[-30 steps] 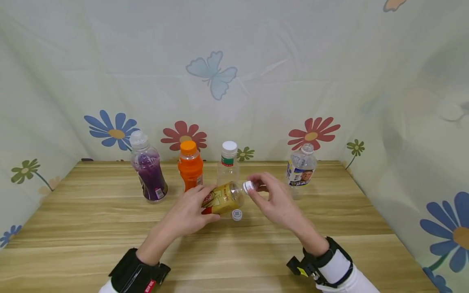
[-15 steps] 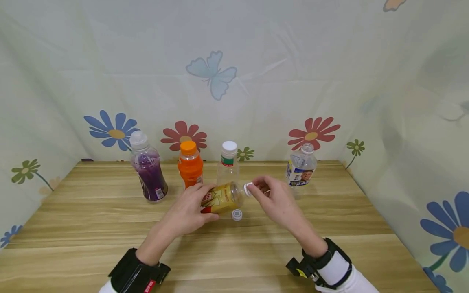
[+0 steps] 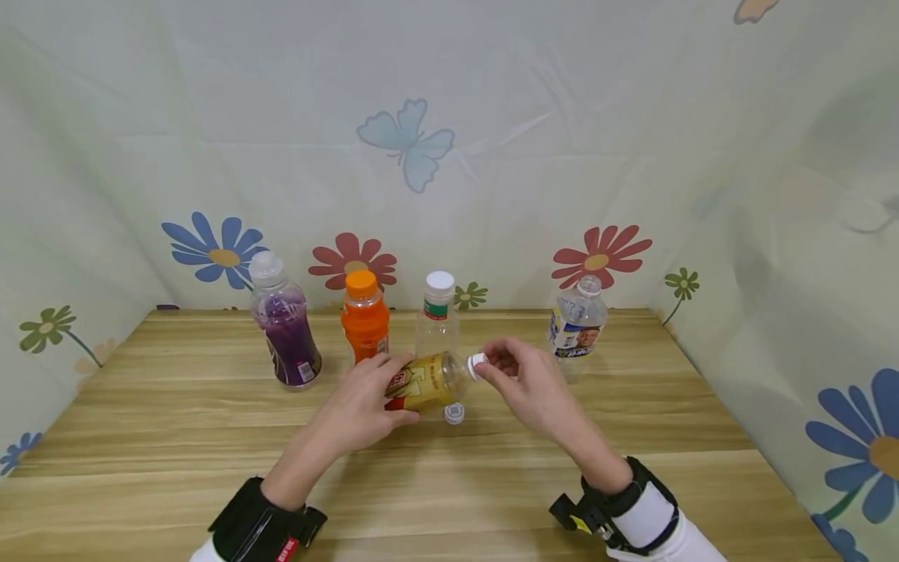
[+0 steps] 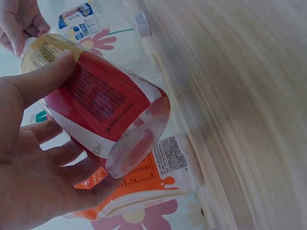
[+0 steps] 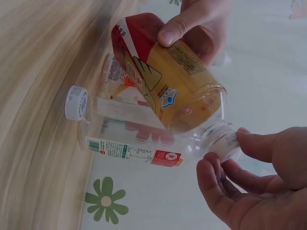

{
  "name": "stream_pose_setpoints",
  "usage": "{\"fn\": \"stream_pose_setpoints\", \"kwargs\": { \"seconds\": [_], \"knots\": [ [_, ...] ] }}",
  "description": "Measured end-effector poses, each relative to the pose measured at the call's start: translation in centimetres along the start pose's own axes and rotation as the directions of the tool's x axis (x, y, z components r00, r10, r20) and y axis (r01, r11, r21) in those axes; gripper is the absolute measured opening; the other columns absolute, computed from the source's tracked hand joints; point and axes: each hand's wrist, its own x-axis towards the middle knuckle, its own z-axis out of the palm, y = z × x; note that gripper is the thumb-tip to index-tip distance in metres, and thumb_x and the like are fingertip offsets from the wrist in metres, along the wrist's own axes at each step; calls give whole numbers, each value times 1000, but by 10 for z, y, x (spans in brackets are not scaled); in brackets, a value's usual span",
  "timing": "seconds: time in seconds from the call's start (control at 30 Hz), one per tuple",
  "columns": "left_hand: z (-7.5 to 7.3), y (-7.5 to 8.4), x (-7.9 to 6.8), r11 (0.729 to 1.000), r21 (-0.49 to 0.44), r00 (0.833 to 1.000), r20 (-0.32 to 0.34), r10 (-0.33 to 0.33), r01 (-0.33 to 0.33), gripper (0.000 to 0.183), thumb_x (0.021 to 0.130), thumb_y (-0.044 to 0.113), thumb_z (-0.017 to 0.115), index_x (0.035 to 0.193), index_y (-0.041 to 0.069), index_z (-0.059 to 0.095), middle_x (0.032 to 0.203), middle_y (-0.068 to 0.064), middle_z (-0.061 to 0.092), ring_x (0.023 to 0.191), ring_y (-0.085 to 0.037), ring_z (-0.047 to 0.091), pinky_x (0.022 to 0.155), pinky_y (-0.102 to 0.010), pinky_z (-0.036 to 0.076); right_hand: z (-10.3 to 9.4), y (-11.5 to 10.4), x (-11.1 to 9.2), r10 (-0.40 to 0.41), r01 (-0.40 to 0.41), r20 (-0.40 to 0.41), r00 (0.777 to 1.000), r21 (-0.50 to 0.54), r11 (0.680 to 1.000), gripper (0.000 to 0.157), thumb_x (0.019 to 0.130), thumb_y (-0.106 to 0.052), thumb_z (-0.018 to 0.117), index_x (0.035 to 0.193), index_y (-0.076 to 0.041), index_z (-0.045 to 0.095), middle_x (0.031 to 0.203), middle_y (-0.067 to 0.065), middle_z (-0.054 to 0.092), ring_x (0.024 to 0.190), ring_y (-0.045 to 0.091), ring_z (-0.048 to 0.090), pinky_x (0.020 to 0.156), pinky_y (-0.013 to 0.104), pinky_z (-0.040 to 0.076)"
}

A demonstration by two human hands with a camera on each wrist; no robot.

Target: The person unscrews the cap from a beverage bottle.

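Head view, frame centre: yellow-labelled bottle (image 3: 428,382) tilted on its side over the tabletop (image 3: 175,406), neck pointing right. Left hand (image 3: 361,398) wraps its body, fingers parted to bottle width; right hand (image 3: 530,390) pinches the white cap (image 3: 475,365) on the neck, thumb against fingers. Can't tell how tight the cap sits. Bottle is see-through at shoulder and base.

Others, all upright: purple bottle (image 3: 286,336) centre left, purple liquid up to near the shoulder; orange bottle (image 3: 365,324) just left of centre; clear bottle (image 3: 437,320) with white top behind the held one; bare-necked bottle (image 3: 579,324) right of centre, see-through above its label. Loose cap (image 3: 454,414) lies below the held bottle.

Left wrist adds the held bottle's base and red label panel, hidden in head view. Right wrist adds the clear bottle's barcode and printed table.
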Motion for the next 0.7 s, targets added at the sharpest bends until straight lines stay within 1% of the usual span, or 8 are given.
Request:
{"fn": "stream_pose_setpoints", "kwargs": {
  "seconds": [0.2,0.37,0.57,0.7],
  "knots": [
    [0,-1,-1,1000,-11,1000,-4,-6,6,79,77,29,93,144,7,57,130,-14,63,115,-32,59,105,-57,43,0,-1,0,-55,56,-11,998,41,998,22,95,-4,74,115,2,67,101,8,68,93,21,65,82,34,59],
    [-1,-1,0,1000,-25,1000,15,-17,18,80,78,29,92,146,7,55,132,-14,63,115,-31,59,106,-55,44,0,0,1,-94,96,-28,995,65,993,25,92,2,75,116,2,68,106,9,68,98,25,65,86,36,59],
    [-1,2,0,997,-71,998,46,-39,42,79,82,28,89,148,5,52,138,-15,60,121,-32,59,106,-54,45,1,1,2,-116,120,-39,992,128,984,28,92,4,74,119,0,68,115,10,68,107,28,65,94,38,56],
    [-1,3,0,994,-97,997,54,-47,53,79,83,28,88,149,5,51,141,-15,59,123,-32,58,107,-54,45,2,2,2,-119,124,-44,992,146,982,29,93,2,74,121,-1,68,117,9,68,107,27,65,93,37,56]
  ]
}}
